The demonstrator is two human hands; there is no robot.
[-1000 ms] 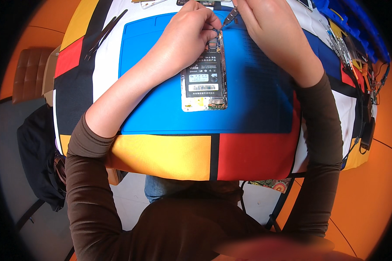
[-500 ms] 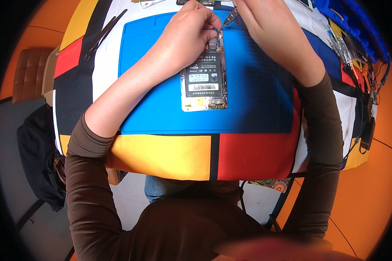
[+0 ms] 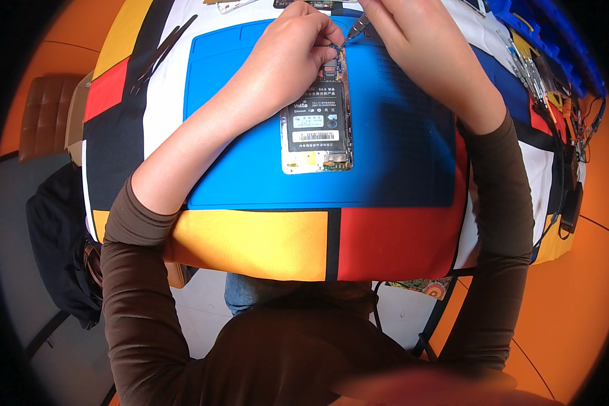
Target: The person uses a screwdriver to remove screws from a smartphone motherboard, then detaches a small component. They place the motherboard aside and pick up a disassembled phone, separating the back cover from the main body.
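Note:
An opened smartphone [image 3: 316,145] lies on a blue work mat [image 3: 237,177], with its black battery [image 3: 316,122] and inner parts bare. My left hand [image 3: 294,51] is closed at the phone's upper left, its thumb and forefinger bent together over the board there. Whatever lies between those fingertips is hidden. In my right hand [image 3: 409,34], at the upper right of the phone, is a slim screwdriver [image 3: 357,28]. It slants down to the left, and its tip meets the phone's top part close to my left fingertips. The right fingertips run off the upper edge of the picture.
Black tweezers [image 3: 164,53] lie on the patterned tablecloth [image 3: 250,243] left of the mat. Other phone parts [image 3: 304,4] sit at the far edge. To the right are several thin tools [image 3: 531,78], a blue bin [image 3: 555,34] and tangled wires [image 3: 589,128].
The screwdriver and my right hand have shifted very slightly. My left hand and the phone stay in nearly the same place.

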